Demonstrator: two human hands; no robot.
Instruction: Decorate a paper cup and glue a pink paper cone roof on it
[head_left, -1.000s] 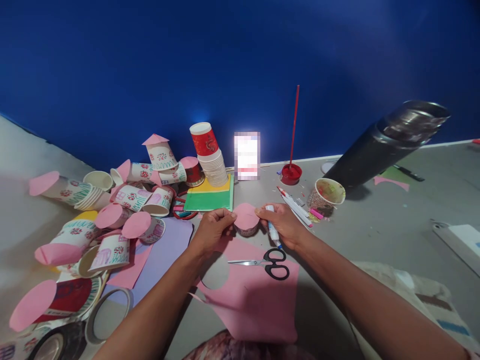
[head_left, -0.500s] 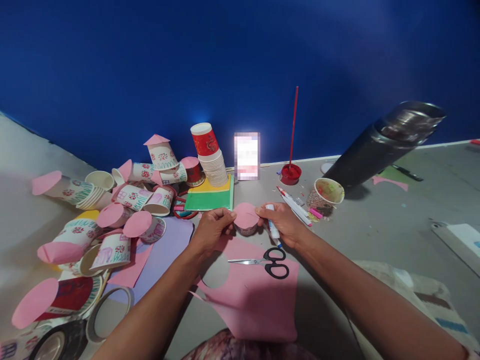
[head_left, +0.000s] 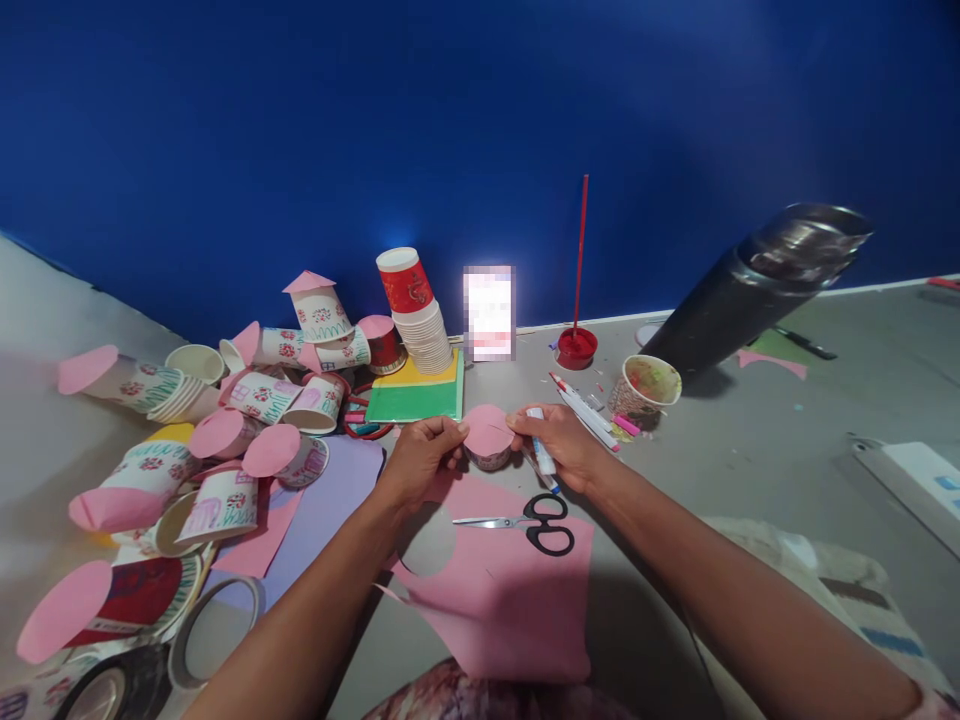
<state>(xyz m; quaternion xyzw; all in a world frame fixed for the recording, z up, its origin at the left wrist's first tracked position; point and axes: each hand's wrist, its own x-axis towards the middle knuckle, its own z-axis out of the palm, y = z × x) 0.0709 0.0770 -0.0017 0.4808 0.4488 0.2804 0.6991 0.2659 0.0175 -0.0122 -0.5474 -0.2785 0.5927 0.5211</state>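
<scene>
A pink paper disc (head_left: 489, 430) lies over the top of a paper cup (head_left: 489, 460) in the middle of the table. My left hand (head_left: 429, 450) pinches the disc's left edge between thumb and finger. At its right edge are the thumb and finger of my right hand (head_left: 561, 445), which also holds a white glue tube (head_left: 541, 450) pointing down. Black-handled scissors (head_left: 525, 522) lie just below, on a cut pink sheet (head_left: 517, 600) with a round hole at its left.
Many decorated cups (head_left: 225, 500) with pink discs crowd the left. Behind stand stacked cups (head_left: 424, 330) and a lit, blurred screen (head_left: 490, 315). To the right are markers (head_left: 589, 418), a stained cup (head_left: 646, 385), a red pot (head_left: 576, 348) and a black flask (head_left: 742, 300).
The whole view has shifted slightly, so things sit a little further left. My hands keep the same hold on the disc and glue tube.
</scene>
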